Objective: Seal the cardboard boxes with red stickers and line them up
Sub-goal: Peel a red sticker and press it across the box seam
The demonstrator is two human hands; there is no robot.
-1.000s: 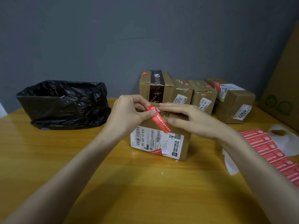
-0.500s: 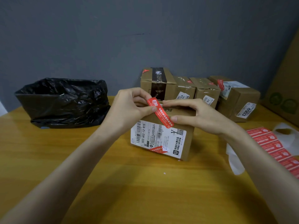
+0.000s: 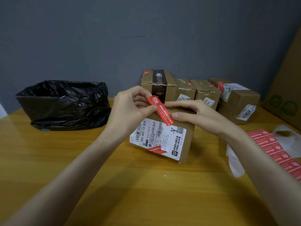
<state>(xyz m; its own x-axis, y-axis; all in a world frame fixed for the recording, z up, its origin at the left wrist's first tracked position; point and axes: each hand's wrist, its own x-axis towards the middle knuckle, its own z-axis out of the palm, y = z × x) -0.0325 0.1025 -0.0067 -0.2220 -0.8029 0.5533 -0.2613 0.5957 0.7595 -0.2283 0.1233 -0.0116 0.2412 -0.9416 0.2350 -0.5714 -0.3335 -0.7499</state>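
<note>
Movement over the last second is small. The hands and the red sticker [image 3: 160, 110] sit a little higher against the back row than they did, and more of the labelled face of the front box [image 3: 189, 141] shows. Its lower corner stays where it was on the desk [image 3: 114, 185], so the box looks tipped up rather than shifted. The sticker is still not pressed flat. It slants across the box's upper edge just left of frame centre, its lower end over the white label [image 3: 156, 137] and its upper end standing free. The left hand [image 3: 130, 110] pinches the strip near its upper end between thumb and curled fingers. The right hand [image 3: 200, 116] clamps the box's upper edge, fingers stretched along the top and thumb in front with its tip at the strip. The seal therefore seems to be still at the aligning stage, with smoothing down and lining up to come. Behind it, right of centre in the upper half of the frame, four boxes [image 3: 206, 92] stand side by side, closed, with red tabs showing at their top corners; their contents are hidden. A black bag [image 3: 65, 103] at mid left gapes open, but nothing inside it can be made out. A sheet of red stickers [image 3: 273, 147] lies at the right edge.
</note>
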